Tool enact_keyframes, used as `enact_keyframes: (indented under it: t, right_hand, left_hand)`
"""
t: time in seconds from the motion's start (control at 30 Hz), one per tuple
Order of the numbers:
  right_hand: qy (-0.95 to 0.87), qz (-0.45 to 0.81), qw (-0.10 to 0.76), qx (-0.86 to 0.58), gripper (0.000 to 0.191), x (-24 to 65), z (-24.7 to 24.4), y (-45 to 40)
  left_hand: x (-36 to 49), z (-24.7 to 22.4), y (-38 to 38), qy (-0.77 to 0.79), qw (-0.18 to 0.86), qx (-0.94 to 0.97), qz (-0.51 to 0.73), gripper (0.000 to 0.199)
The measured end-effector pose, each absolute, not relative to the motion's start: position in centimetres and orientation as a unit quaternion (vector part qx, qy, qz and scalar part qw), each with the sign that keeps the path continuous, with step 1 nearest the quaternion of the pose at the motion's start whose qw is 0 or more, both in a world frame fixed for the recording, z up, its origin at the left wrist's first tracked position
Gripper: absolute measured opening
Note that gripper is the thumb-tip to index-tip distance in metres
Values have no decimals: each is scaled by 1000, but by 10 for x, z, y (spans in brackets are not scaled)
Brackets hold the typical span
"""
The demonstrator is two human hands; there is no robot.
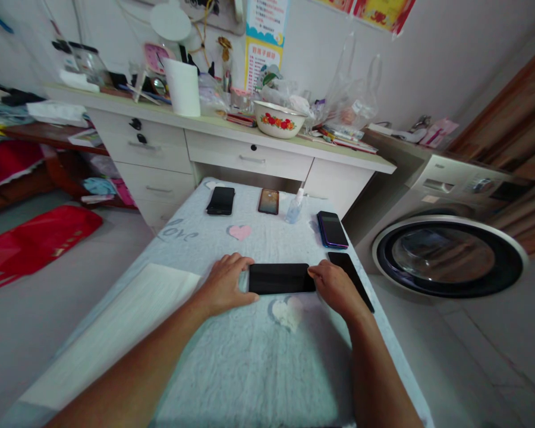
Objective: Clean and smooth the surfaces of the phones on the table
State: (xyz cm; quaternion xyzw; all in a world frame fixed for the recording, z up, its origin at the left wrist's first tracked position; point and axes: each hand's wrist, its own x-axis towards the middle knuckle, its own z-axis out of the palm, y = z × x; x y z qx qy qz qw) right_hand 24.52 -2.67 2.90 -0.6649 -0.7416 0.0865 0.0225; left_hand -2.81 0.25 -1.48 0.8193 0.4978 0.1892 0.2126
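A black smartphone (282, 279) lies crosswise on the cloth-covered table, its dark screen facing up. At its left end, my left hand (226, 284) grips it, thumb at the near corner and fingers at the far one. My right hand (337, 288) is closed on the right end, fingers bent and thumb pressed to the edge. Partly behind my right wrist lies another black phone (351, 278). Farther back sits a phone with a blue-purple edge (332, 229).
Toward the table's far end are stacked dark phones (222, 201), a brownish phone (268, 201) and a clear spray bottle (295, 207). A white sheet (129, 327) lies at left. Beyond stands a cluttered white desk (249, 156); a washing machine (450, 238) is at right.
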Motion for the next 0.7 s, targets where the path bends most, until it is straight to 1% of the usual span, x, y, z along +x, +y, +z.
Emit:
enact_keyframes:
  t: [0.17,0.3,0.57,0.7]
  right_hand:
    - [-760,121,59,-636,28,256,26,-29]
    - [-755,111,70,-643,29,254,22,-26]
    - [-729,61,44,-680,30,233,15,-21]
    - [-724,26,1,-689,32,224,16,-21]
  left_hand:
    - [-29,-17,3,495,210,822,190,63]
    - [-30,-16,3,493,213,823,185,63]
    - [-30,-11,2,495,222,824,162,71]
    - [-31,-12,2,493,220,825,168,70]
